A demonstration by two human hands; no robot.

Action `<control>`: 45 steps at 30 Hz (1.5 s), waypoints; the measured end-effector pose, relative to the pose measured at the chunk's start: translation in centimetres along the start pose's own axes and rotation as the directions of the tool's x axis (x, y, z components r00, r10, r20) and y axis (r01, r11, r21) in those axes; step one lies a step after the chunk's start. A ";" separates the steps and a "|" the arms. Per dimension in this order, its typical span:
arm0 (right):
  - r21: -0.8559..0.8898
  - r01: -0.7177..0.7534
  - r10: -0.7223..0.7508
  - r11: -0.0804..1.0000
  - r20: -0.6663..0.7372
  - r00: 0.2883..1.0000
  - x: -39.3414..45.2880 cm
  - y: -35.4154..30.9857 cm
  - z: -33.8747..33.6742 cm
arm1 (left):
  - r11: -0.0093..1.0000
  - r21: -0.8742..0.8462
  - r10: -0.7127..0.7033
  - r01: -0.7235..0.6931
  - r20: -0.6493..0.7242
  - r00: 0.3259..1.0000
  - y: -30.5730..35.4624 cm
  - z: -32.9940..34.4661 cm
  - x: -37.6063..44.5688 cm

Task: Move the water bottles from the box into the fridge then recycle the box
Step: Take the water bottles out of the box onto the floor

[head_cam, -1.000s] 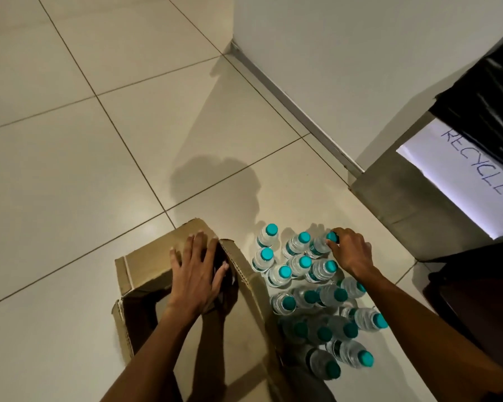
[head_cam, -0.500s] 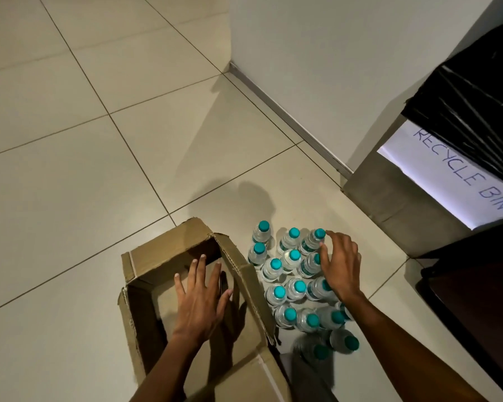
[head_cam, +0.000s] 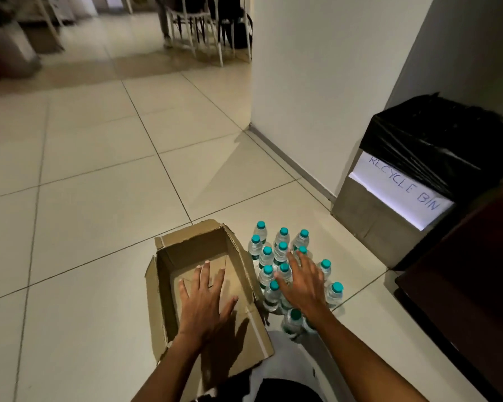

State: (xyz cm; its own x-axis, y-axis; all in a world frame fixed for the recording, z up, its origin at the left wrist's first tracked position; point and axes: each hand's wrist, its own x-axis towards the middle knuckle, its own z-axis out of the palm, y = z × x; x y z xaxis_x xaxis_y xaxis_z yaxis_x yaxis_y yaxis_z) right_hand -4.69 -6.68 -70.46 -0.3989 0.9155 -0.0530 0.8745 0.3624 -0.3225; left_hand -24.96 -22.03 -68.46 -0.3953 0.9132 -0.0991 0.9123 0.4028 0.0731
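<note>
A brown cardboard box [head_cam: 192, 245] lies open on the tiled floor with nothing inside it. My left hand [head_cam: 205, 303] hovers over its interior, fingers spread and holding nothing. Just right of the box stand several clear water bottles [head_cam: 280, 250] with teal caps, packed in a cluster. My right hand [head_cam: 304, 281] is spread flat above the near bottles, covering some of them, gripping none. No fridge is in view.
A bin lined with a black bag [head_cam: 436, 146] and carrying a paper sign reading RECYCLE BIN [head_cam: 401, 190] stands at right against the white wall [head_cam: 317, 82]. Dark furniture [head_cam: 476, 285] sits at the right edge. Chairs [head_cam: 204, 27] stand far back.
My view has tilted up, showing the room beyond. My left hand came off the box's far flap and now hovers inside it. My right hand drew back from the far bottles over the near ones.
</note>
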 end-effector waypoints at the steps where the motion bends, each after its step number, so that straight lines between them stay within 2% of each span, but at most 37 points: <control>1: -0.015 -0.004 0.004 1.000 0.019 1.000 -0.8 -0.2 -0.3 | 1.000 -0.010 -0.015 0.015 -0.010 1.000 0.2 -0.4 -1.0; 7: -0.049 0.064 -0.064 0.997 0.001 0.998 -6.8 -1.8 -3.0 | 0.993 -0.071 -0.103 0.096 -0.102 0.989 0.7 -1.6 -7.7; 12: -0.054 0.085 -0.087 0.995 -0.032 0.996 -10.8 -2.4 -3.7 | 0.991 -0.063 -0.122 0.114 -0.129 0.984 0.9 -1.4 -12.5; 20: -0.058 0.149 -0.153 0.987 -0.054 0.987 -15.1 -2.9 -3.9 | 0.993 -0.046 -0.113 0.108 -0.119 0.986 0.7 -0.8 -17.4; 25: -0.062 0.149 -0.151 0.987 -0.015 0.988 -18.2 -1.7 -2.8 | 0.998 -0.004 -0.070 0.070 -0.047 0.996 1.7 0.6 -19.3; 28: -0.065 0.132 -0.130 0.989 0.028 0.991 -19.2 -1.2 -2.4 | 0.999 0.013 -0.052 0.052 0.013 0.999 2.9 0.9 -19.6; 33: -0.061 0.162 -0.161 0.985 0.015 0.987 -18.2 -1.7 -3.6 | 1.000 0.024 -0.016 0.019 -0.090 0.996 3.4 -0.6 -18.1; 39: -0.116 0.227 -0.233 0.967 -0.036 0.972 -15.4 -1.7 -4.7 | 0.998 0.055 -0.003 0.009 -0.097 0.995 2.0 -1.5 -15.5; 42: -0.101 0.213 -0.219 0.972 -0.060 0.974 -13.7 -1.3 -5.2 | 0.999 0.050 -0.013 0.020 -0.136 0.991 0.8 -2.1 -14.0; 45: -0.079 0.180 -0.185 0.981 -0.073 0.980 -13.2 -0.4 -4.2 | 0.999 0.026 -0.043 0.046 -0.108 0.993 0.0 -1.1 -13.5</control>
State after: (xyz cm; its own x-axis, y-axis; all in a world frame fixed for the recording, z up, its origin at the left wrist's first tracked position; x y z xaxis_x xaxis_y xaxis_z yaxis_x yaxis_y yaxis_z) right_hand 1.40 -18.13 -65.63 -0.5328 0.8427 0.0771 0.8076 0.5336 -0.2511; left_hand -19.79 -34.30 -66.04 -0.4436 0.8962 0.0051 0.8955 0.4430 0.0429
